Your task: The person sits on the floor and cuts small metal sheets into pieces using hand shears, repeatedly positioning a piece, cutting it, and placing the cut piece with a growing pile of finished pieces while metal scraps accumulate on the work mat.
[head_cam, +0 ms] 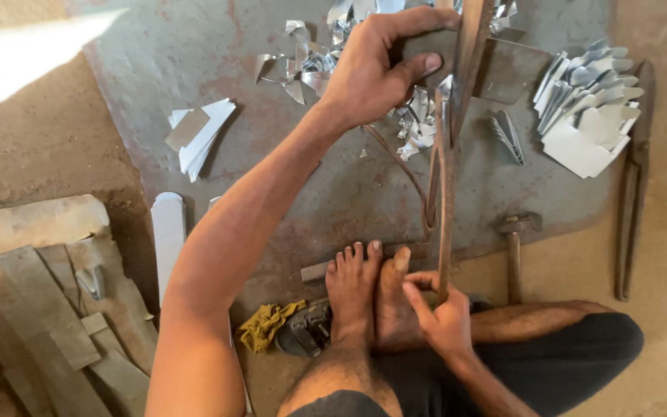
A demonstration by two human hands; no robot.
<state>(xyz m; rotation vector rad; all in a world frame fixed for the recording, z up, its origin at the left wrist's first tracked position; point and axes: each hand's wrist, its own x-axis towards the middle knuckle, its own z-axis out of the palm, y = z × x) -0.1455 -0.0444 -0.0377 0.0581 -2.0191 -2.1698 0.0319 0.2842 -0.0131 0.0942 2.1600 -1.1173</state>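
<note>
Our left hand (376, 66) grips a metal sheet (503, 69) at 12 o'clock; our right hand (441, 316) clasps the shears (445, 193) handle at 5 o'clock.

arms: bare, no sleeves | feet (368, 297): bare | legs: dark grey shorts (573, 359)

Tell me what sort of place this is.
Probably a small floor-level metal workshop. The left hand feeds a metal sheet into long shears whose handle the right hand grips. Shiny offcuts, a stack of cut blanks and a hammer lie around on a rusty plate.
</note>
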